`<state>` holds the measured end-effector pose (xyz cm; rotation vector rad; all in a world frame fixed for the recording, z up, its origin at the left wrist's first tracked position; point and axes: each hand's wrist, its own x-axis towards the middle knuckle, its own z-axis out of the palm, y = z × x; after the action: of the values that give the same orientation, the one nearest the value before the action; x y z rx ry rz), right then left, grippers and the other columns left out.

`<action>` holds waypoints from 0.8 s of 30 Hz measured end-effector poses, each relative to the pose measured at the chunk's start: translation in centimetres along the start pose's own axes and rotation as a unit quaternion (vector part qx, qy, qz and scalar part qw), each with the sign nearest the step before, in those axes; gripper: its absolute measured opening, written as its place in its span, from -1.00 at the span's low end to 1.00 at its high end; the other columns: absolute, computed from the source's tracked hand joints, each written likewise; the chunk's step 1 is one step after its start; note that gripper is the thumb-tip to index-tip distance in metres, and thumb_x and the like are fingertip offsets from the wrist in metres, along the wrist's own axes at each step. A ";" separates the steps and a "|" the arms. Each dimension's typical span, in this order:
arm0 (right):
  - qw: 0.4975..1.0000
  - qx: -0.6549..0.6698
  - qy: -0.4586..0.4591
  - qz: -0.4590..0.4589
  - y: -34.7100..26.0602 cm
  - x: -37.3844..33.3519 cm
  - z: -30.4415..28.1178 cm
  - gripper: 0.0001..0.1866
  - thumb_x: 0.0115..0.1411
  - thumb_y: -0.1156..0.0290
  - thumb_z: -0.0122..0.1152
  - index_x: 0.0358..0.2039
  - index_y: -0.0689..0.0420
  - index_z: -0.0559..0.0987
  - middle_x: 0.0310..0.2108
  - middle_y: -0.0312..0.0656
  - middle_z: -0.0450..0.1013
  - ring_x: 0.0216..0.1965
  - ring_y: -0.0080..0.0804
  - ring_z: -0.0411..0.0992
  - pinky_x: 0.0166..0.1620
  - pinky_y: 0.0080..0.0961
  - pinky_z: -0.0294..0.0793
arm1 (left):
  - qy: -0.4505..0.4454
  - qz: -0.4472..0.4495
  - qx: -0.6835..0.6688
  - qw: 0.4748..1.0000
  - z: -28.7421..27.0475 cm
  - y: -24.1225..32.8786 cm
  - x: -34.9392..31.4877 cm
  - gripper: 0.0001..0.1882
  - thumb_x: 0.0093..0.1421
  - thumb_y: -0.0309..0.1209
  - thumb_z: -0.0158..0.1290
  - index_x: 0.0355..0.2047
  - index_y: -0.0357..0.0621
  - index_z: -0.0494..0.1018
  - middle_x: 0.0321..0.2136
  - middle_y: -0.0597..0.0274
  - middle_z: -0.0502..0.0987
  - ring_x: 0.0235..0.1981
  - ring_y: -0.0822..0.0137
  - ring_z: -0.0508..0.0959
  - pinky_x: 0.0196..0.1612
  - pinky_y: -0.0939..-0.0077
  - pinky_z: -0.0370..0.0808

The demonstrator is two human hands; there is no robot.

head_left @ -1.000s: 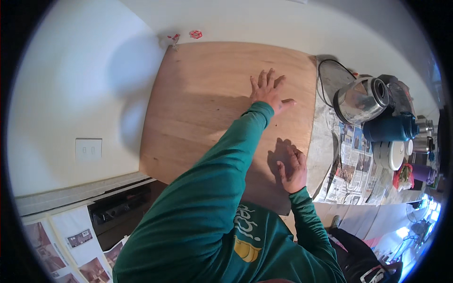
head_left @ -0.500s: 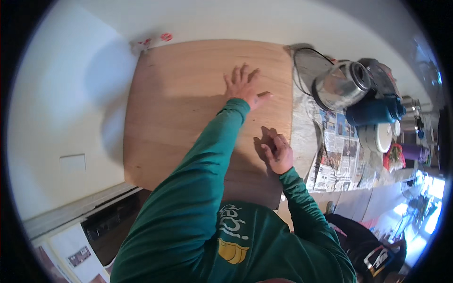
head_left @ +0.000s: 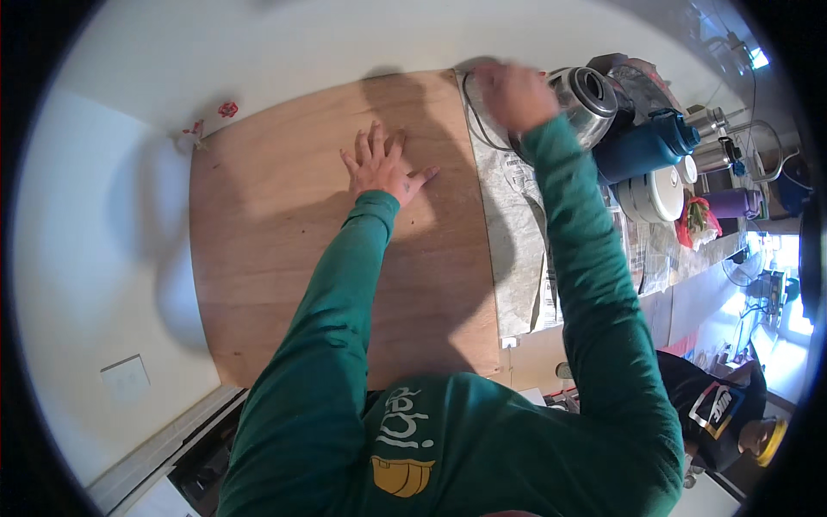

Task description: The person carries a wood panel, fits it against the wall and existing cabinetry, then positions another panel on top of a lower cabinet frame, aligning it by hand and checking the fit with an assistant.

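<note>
A large brown wooden board [head_left: 284,284] lies flat against the wall. My left hand [head_left: 382,171] rests on its far middle part, palm down with fingers spread and nothing in them. My right hand [head_left: 515,96] is over the area past the board's far right corner, in front of a shiny metal kettle [head_left: 586,108] with a black lid. Motion smears its fingers, and I cannot make out anything in them. A thin black cord [head_left: 472,110] curves beside that hand, partly hidden by it.
Newspaper [head_left: 517,284] covers the surface right of the board. On it stand a teal bottle [head_left: 646,148], a white round container [head_left: 655,196], a purple bottle [head_left: 732,203] and a red plastic bag [head_left: 693,222]. Red valve handles [head_left: 227,109] stick out at the wall. A person [head_left: 719,401] is at the lower right.
My right hand has moved from the board's near right part up to beside the kettle. The left hand stays spread on the board. The view has shifted to the right.
</note>
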<state>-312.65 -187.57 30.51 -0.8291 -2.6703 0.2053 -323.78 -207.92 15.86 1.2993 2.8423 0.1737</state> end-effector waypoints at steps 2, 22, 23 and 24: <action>0.996 0.026 0.073 -0.051 0.9 4.9 -1.9 -0.71 0.29 0.25 0.08 -0.13 -0.05 0.73 -0.23 0.05 0.63 -0.14 0.08 0.60 -0.02 -0.04 0.60 | 0.008 0.005 -0.008 1.000 0.2 0.2 0.2 0.06 0.07 0.51 0.03 0.46 0.28 0.14 0.51 0.10 -0.04 0.50 -0.09 -0.09 0.40 -0.47 -0.13; 0.991 0.020 -0.129 -0.002 0.4 -9.3 4.7 -0.71 0.23 0.25 0.19 -0.08 -0.01 0.71 -0.29 0.08 0.60 -0.21 0.09 0.58 -0.13 -0.10 0.58 | 0.014 0.024 -0.002 1.000 1.7 0.3 0.3 0.05 0.04 0.48 0.08 0.42 0.25 0.20 0.49 0.12 0.02 0.48 -0.11 -0.03 0.38 -0.50 -0.08; 0.996 -0.026 -0.062 -0.050 0.7 -13.8 5.6 -0.76 0.28 0.28 0.13 -0.17 0.05 0.68 -0.40 0.03 0.56 -0.34 0.02 0.57 -0.25 -0.10 0.57 | 0.056 0.025 -0.032 0.998 1.8 0.3 0.4 0.04 0.04 0.47 0.09 0.42 0.22 0.22 0.49 0.12 0.03 0.48 -0.11 -0.02 0.38 -0.50 -0.08; 0.993 -0.072 0.008 -0.097 1.6 -18.4 7.7 -0.78 0.32 0.31 0.07 -0.26 0.10 0.65 -0.51 -0.01 0.51 -0.47 -0.04 0.55 -0.37 -0.09 0.56 | 0.056 0.032 -0.033 0.997 1.8 0.6 0.5 0.04 0.04 0.47 0.09 0.42 0.22 0.22 0.49 0.12 0.03 0.48 -0.11 -0.02 0.38 -0.50 -0.08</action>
<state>-300.29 -197.05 17.90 -0.6020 -2.7532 -0.0428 -323.60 -206.96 14.20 1.4125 2.8593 0.3510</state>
